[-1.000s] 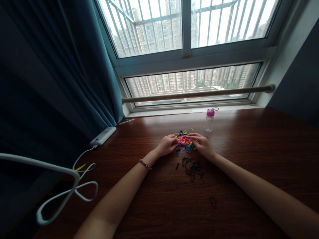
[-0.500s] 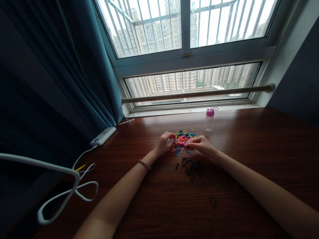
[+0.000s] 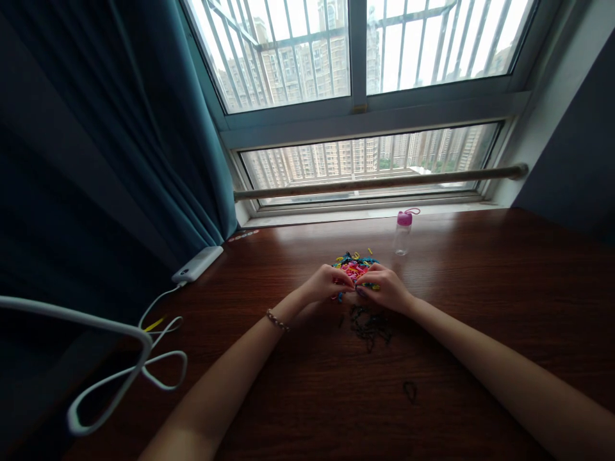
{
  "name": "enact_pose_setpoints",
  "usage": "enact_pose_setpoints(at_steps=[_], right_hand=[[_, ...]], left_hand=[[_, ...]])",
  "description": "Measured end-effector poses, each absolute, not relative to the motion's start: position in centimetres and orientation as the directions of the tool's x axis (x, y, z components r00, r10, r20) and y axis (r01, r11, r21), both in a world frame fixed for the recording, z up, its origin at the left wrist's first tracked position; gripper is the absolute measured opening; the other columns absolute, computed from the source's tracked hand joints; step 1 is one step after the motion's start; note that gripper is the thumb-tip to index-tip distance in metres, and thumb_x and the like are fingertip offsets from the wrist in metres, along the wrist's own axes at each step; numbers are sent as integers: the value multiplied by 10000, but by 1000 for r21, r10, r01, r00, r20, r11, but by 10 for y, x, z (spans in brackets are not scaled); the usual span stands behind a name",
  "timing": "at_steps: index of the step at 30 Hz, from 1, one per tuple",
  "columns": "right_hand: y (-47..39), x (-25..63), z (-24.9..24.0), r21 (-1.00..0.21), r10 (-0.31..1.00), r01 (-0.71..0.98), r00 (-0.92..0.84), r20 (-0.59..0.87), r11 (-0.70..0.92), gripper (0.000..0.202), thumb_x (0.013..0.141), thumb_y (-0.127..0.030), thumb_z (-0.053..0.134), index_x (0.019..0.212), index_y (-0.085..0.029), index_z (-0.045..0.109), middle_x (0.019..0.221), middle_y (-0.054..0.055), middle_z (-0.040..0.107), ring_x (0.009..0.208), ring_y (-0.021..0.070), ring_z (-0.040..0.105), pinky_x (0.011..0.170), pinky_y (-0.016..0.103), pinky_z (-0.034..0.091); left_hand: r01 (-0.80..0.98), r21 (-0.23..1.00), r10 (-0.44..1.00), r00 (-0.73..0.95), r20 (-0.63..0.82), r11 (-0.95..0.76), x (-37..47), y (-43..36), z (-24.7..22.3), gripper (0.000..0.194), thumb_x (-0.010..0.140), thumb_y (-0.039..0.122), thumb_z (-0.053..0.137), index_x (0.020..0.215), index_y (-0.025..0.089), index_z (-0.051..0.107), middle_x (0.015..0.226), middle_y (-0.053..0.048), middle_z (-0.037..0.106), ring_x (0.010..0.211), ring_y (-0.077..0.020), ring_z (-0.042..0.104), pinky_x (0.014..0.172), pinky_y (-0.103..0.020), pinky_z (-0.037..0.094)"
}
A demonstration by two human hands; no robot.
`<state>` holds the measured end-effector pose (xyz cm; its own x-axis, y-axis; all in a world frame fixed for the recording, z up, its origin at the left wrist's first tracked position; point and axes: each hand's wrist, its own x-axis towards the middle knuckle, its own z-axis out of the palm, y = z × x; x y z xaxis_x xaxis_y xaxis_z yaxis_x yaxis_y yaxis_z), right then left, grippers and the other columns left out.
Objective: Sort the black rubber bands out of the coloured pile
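A heap of small coloured elastic bands [image 3: 354,267], pink, yellow, blue and others, lies on the table. My left hand [image 3: 331,283] covers its left near side, thumb and fingers pinched together. From the right, my right hand [image 3: 384,288] meets it, also in a pinch, with the fingertips of both hands almost touching over the heap's near edge. Something small and dark shows at these fingertips, too tiny to make out. Closer to me lies a loose group of black elastic bands [image 3: 369,328], and one single black band [image 3: 410,391] sits apart from it.
Behind the heap stands a clear bottle [image 3: 402,240] with a pink lid. A white power strip [image 3: 198,264] and its looped cable [image 3: 163,368] occupy the left side of the brown table [image 3: 480,275]. Blue curtain [image 3: 192,160] and a barred window border the far edge.
My left hand has moved right and slightly nearer to me, so its fingertips now meet those of my right hand. My right hand has shifted slightly, its fingers more curled.
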<state>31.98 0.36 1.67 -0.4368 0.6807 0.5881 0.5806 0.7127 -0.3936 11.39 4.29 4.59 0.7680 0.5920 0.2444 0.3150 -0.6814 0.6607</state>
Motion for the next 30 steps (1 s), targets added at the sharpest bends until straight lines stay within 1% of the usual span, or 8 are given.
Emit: enact_pose_setpoints(at_steps=[3,5,7,11,14,19,25,30], right_hand=[[2,319,17,-285,669,638,-504,547,715,135,759,-312,626,861,-236,671,792,21,671,818,197,519,759,319,419],[2,318,17,-229,674,677,-516,529,699,149,753,-333,632,857,-231,663,818,25,663,842,202,506,776,327,409],[1,317,18,-195,683,709,-507,526,677,141,759,-335,626,840,-225,660,832,30,654,852,203,495,785,330,402],[0,316,18,-167,697,742,-491,523,649,117,774,-320,609,794,-217,661,827,36,634,855,206,474,783,328,399],[0,315,16,-186,708,749,-471,526,636,88,779,-270,595,792,-216,663,811,40,625,850,203,468,788,329,398],[2,313,11,-253,731,749,-413,543,612,100,770,-171,571,746,-212,659,779,43,619,825,202,466,779,329,406],[3,314,11,-279,718,728,-398,571,626,137,810,-165,525,730,-203,629,777,50,618,819,207,468,777,335,408],[5,314,10,-390,734,706,-271,622,591,99,825,-174,497,795,-195,590,773,56,603,845,220,472,777,336,414]], left_hand=[[315,666,484,871,80,-676,118,36,53,189,702,292,653,797,135,698,715,-21,675,654,-114,577,631,-182,421],[328,658,446,895,14,-678,119,35,55,180,687,297,666,774,144,703,675,-4,666,626,-104,562,610,-173,408],[343,650,445,896,-8,-678,118,37,53,179,684,301,666,768,147,705,645,4,656,601,-96,543,589,-169,395],[416,607,544,838,32,-677,111,48,45,192,699,308,645,754,129,689,622,-1,634,562,-89,510,543,-174,366],[468,512,584,808,82,-720,107,54,40,168,699,304,634,716,139,664,618,8,619,556,-90,499,545,-183,356],[513,376,594,792,139,-772,109,53,37,140,686,295,630,669,157,612,639,8,603,588,-106,504,563,-195,353],[542,299,603,779,172,-785,109,52,36,120,712,271,591,664,162,578,660,2,594,616,-121,513,580,-206,353],[548,283,604,777,176,-787,108,53,36,78,714,238,575,682,170,595,687,-2,606,638,-126,527,593,-207,362]])
